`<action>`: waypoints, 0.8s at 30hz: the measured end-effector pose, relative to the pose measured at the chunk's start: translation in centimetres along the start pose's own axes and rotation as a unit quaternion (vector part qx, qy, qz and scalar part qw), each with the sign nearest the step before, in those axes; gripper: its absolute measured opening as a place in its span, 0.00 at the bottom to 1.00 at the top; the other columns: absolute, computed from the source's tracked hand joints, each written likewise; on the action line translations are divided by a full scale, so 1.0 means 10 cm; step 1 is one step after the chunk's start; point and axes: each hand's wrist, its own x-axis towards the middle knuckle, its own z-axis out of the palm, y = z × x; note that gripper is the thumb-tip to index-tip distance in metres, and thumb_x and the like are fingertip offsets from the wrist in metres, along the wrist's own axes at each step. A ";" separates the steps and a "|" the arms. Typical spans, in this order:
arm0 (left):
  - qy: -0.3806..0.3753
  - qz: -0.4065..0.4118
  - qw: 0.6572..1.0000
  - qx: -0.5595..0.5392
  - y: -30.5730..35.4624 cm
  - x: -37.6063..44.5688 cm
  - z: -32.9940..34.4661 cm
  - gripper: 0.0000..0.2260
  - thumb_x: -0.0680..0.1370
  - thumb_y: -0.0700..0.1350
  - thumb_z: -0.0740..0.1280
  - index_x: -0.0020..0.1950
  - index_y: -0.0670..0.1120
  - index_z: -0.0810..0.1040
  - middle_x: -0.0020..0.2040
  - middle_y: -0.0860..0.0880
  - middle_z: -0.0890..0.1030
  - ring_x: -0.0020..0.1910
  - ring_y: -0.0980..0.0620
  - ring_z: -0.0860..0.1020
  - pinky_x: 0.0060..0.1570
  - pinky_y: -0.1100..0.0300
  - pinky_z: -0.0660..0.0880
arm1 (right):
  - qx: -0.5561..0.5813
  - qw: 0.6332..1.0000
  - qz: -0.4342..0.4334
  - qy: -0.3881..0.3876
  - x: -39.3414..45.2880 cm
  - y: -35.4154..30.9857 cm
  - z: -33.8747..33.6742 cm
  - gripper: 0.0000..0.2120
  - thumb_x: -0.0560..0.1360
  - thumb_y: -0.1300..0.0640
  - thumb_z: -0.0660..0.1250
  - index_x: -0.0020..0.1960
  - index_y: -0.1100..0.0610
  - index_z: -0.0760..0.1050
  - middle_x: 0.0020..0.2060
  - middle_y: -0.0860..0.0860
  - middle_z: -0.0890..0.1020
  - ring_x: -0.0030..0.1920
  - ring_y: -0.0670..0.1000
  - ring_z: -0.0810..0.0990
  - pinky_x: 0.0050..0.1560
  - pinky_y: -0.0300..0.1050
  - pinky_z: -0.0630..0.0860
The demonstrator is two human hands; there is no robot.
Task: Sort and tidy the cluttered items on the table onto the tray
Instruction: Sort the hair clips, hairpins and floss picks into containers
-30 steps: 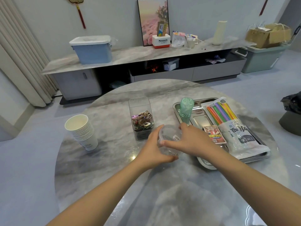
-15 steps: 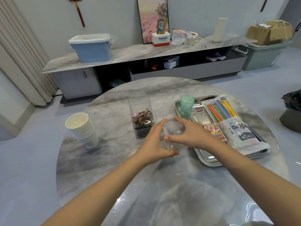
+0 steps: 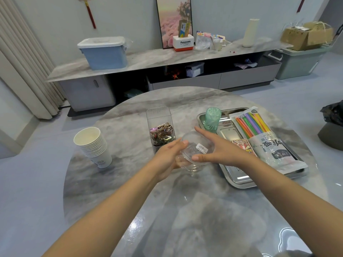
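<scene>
Two bare forearms, no sleeves in view; left hand point(image 3: 168, 158) and right hand point(image 3: 222, 152) ungloved, without rings, watch or bracelets.

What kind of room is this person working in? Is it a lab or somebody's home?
Most likely a home living room, not a lab. A long low media cabinet lines the wall, with a framed picture leaning on it and a red hanging ornament above. The person stands at a round marble-look table.
</scene>
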 end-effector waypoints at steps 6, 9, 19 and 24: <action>0.016 -0.005 0.999 -0.051 0.00 0.05 0.03 0.19 0.79 0.47 0.63 0.68 0.42 0.70 0.54 0.43 0.81 0.44 0.48 0.82 0.50 0.52 0.77 | 0.347 0.923 0.162 -0.037 0.00 0.10 -0.04 0.20 0.75 0.49 0.66 0.63 0.58 0.72 0.50 0.54 0.81 0.42 0.55 0.82 0.45 0.52 0.82; 0.009 -0.029 0.997 -0.068 -0.02 0.11 0.13 0.17 0.79 0.50 0.62 0.66 0.45 0.72 0.51 0.47 0.83 0.46 0.49 0.83 0.49 0.52 0.79 | 0.401 0.895 0.191 -0.024 -0.02 0.19 -0.13 0.17 0.72 0.49 0.67 0.53 0.62 0.76 0.45 0.59 0.78 0.41 0.56 0.79 0.43 0.50 0.79; 0.062 0.015 0.996 0.068 -0.02 0.64 0.69 0.17 0.82 0.54 0.55 0.67 0.50 0.71 0.59 0.46 0.79 0.53 0.48 0.80 0.48 0.54 0.79 | 0.474 0.843 0.223 0.123 0.01 0.66 -0.47 0.12 0.72 0.52 0.69 0.50 0.60 0.77 0.39 0.56 0.78 0.37 0.52 0.76 0.35 0.42 0.75; 0.065 0.018 0.974 0.216 0.01 1.14 0.92 0.20 0.82 0.54 0.55 0.73 0.50 0.65 0.71 0.48 0.66 0.66 0.46 0.70 0.62 0.50 0.72 | 0.354 0.870 0.235 0.251 0.30 0.96 -0.72 0.18 0.77 0.48 0.64 0.59 0.60 0.73 0.50 0.57 0.80 0.44 0.56 0.81 0.42 0.49 0.80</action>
